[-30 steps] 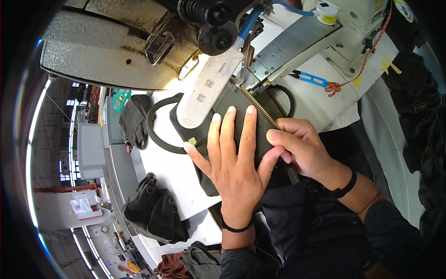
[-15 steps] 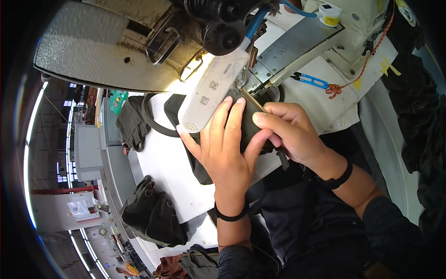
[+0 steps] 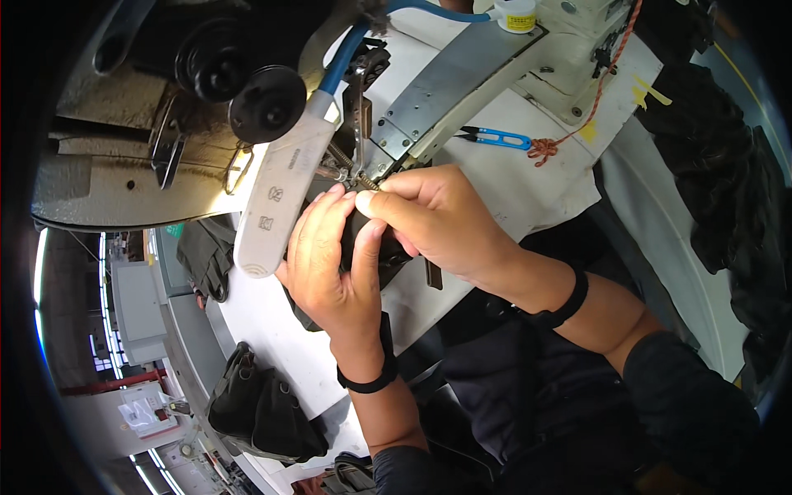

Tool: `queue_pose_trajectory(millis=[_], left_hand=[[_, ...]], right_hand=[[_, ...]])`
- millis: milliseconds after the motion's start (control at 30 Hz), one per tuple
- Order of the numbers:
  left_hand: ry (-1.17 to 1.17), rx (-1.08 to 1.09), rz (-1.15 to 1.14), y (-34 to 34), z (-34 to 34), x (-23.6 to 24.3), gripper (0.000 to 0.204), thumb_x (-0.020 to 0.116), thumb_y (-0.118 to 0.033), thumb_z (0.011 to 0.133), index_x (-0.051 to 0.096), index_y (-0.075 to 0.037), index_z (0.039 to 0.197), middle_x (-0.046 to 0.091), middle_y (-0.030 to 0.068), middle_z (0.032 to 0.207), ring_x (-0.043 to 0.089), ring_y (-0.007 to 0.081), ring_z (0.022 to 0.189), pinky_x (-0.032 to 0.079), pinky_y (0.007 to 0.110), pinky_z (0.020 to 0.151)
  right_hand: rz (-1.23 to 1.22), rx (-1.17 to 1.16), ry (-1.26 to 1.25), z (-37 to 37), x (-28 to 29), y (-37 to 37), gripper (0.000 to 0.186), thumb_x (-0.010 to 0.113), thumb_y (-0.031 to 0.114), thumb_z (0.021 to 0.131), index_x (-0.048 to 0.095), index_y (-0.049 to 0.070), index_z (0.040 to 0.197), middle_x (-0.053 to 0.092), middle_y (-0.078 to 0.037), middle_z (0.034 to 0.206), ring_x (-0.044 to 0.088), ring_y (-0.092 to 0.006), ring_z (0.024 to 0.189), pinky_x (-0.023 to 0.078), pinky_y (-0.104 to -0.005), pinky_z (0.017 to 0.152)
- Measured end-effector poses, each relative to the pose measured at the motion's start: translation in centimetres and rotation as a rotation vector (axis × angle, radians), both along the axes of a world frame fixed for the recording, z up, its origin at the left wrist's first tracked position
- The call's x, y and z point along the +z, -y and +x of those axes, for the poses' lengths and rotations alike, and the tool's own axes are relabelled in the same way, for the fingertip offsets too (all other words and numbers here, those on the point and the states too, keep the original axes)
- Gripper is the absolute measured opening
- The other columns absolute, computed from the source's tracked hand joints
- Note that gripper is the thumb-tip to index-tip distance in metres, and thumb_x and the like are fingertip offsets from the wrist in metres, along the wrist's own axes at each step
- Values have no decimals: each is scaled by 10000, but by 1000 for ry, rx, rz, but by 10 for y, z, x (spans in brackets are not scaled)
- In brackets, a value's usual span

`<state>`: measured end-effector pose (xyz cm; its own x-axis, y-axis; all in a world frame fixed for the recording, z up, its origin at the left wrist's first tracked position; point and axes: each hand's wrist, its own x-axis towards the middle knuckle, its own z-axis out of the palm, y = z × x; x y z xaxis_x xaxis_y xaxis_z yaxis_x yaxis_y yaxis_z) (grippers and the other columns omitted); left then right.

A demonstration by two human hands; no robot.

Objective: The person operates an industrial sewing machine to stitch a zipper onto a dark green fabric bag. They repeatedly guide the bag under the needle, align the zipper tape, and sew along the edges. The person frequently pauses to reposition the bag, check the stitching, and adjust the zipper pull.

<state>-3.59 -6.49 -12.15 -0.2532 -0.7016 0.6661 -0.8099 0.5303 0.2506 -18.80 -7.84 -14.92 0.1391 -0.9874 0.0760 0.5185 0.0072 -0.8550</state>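
Observation:
My left hand (image 3: 330, 272) is on dark olive fabric (image 3: 392, 260), fingers bent and pressed together, tips at the sewing machine's presser foot (image 3: 345, 173). My right hand (image 3: 458, 231) pinches a brass-toothed zipper (image 3: 370, 183) on that fabric just right of the foot, its thumb near my left fingertips. A white lamp bar (image 3: 279, 190) hangs just left of the foot. Much of the fabric is hidden under my hands.
The machine head (image 3: 124, 190) fills the upper left. Blue thread snips (image 3: 503, 137) with an orange cord (image 3: 544, 150) lie on the white table (image 3: 553, 198). Dark bags (image 3: 256, 404) sit at lower left, olive pieces (image 3: 202, 256) at left, dark fabric (image 3: 718, 181) hangs right.
Both hands have moved up toward the presser foot with the fabric and zipper. My left fingers, earlier spread flat, are now bent and closer together. The whole view has shifted somewhat.

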Motion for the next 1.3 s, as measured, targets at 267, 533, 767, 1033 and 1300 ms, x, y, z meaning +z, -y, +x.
queue_pose_trajectory(millis=[267, 533, 767, 1033, 1300], left_hand=[[39, 96, 27, -26, -20, -12, 410, 789, -83, 913, 694, -45, 1310, 708, 124, 1363, 641, 305, 1316, 310, 517, 1240], [-14, 113, -108, -20, -28, -21, 478, 807, -37, 813, 659, -41, 1268, 685, 144, 1231, 635, 350, 1188, 447, 444, 1054], [-24, 111, -263, -12, -21, -11, 268, 782, 24, 825, 758, -99, 1063, 769, 18, 1044, 714, 190, 942, 485, 336, 862], [-25, 60, -277, -10, -16, -14, 275, 822, -5, 822, 795, -93, 1081, 771, 15, 1029, 678, 185, 860, 466, 319, 775], [-56, 79, -245, -3, -15, -15, 253, 819, -7, 845, 783, -96, 1079, 770, 9, 1013, 666, 179, 862, 449, 325, 760]], right_hand=[[-130, -147, -274, -13, 0, -5, 367, 614, 219, 1000, 604, -11, 714, 544, -90, 591, 535, -180, 552, 410, -376, 532], [-159, -60, -372, -27, 6, -7, 272, 653, 216, 971, 703, -19, 843, 671, -136, 669, 626, -234, 576, 469, -377, 563], [-78, 90, -125, -24, 6, -4, 191, 678, 159, 1018, 727, 7, 913, 619, 46, 722, 508, -9, 629, 383, -209, 533], [26, 58, -68, -19, 1, -5, 155, 706, 164, 1009, 759, 29, 953, 651, 32, 757, 535, -17, 659, 390, -194, 584], [-11, 4, -17, -11, 6, 1, 166, 690, 131, 1008, 755, -5, 938, 660, 6, 763, 561, -42, 678, 414, -203, 599]])
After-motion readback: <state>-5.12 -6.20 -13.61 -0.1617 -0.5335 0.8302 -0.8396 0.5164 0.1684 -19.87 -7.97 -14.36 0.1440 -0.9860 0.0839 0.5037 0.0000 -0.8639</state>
